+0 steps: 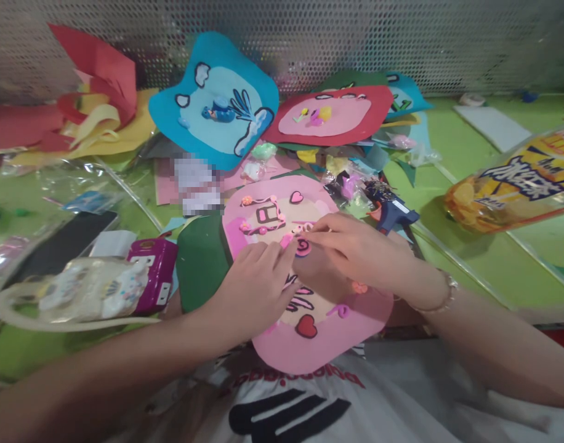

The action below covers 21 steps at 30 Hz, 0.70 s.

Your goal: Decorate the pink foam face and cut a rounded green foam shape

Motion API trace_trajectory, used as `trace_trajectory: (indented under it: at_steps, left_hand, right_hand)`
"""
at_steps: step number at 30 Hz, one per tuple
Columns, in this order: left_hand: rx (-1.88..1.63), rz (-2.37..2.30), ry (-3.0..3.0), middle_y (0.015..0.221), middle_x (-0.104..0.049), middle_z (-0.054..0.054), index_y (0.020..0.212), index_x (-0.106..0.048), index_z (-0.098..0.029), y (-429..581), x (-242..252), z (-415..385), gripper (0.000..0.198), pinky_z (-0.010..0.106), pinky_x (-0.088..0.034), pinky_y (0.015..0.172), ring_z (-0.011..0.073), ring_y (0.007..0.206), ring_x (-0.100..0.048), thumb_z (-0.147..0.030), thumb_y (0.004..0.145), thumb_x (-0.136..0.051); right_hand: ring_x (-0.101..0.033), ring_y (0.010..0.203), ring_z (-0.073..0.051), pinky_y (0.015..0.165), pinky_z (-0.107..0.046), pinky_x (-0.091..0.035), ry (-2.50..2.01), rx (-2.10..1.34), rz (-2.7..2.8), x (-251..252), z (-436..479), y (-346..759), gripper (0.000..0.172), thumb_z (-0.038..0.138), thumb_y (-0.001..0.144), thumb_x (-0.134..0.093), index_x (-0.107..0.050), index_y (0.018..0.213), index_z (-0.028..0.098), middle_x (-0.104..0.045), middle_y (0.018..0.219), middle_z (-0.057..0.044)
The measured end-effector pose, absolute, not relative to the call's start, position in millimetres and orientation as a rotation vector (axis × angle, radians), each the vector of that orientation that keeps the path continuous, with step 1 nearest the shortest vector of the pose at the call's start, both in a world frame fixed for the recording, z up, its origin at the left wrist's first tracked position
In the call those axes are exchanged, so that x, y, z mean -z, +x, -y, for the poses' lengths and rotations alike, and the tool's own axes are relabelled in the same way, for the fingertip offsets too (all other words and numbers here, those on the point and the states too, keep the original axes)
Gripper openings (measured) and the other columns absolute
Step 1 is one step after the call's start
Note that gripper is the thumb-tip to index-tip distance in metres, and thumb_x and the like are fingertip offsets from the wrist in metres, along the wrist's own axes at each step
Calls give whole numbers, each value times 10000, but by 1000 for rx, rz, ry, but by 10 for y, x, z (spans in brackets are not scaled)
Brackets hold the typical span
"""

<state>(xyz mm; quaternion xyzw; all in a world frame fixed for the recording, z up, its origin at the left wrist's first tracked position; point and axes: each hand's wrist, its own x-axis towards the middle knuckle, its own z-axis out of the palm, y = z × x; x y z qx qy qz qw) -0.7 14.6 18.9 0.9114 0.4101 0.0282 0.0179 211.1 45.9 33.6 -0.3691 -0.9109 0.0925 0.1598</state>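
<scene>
A pink paper card (286, 357) with a cream middle lies in front of me, tilted, its lower edge over my lap. It carries a red heart (306, 327), a small pink heart (297, 197), flower shapes and black-outlined drawings. My left hand (258, 280) rests on the card, its fingers bent and closed near a small bright pink piece (287, 239). From the right, my right hand (360, 249) reaches in with thumb and forefinger pinched close to the left fingertips. Both sets of fingertips meet above a dark spiral shape (303, 246). Whatever they pinch is too small to make out.
Behind the card stand a blue paper cutout (212, 147) and a red one (328, 136). A glue gun (395, 214) and a yellow snack bag (517, 184) lie to the right. On the left are a purple power strip (159, 264) and a dark phone (64, 246).
</scene>
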Motion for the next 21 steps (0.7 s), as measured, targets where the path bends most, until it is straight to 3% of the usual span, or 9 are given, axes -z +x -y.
trace_trajectory:
  at_steps: [5,10,21]
  left_hand:
    - [-121,-1230,2913,962,-566,131,1308,-437,-81,-7,-213,-122,493,385,-396,777,236,874,-518,-372,925,-330]
    - [-101,-1201,2974,954,-574,142,1312,-442,-86,-8,-203,-113,487,387,-405,747,236,842,-526,-361,928,-326]
    - [-31,-1215,2991,931,-574,123,1304,-462,-104,-2,-219,-129,465,381,-393,773,233,855,-527,-351,924,-355]
  right_hand:
    - [-567,875,-182,758,-321,-479,-1154,-170,2530,-377,-438,2107,343,84,860,-407,-637,1100,171,-610,948,-78]
    - [-564,862,-186,755,-329,-473,-1172,-138,2528,-375,-433,2111,292,93,863,-417,-662,999,174,-617,944,-79]
    - [-559,892,-202,763,-354,-477,-1128,-224,2632,-396,-386,2084,308,67,866,-389,-641,1031,135,-609,980,-109]
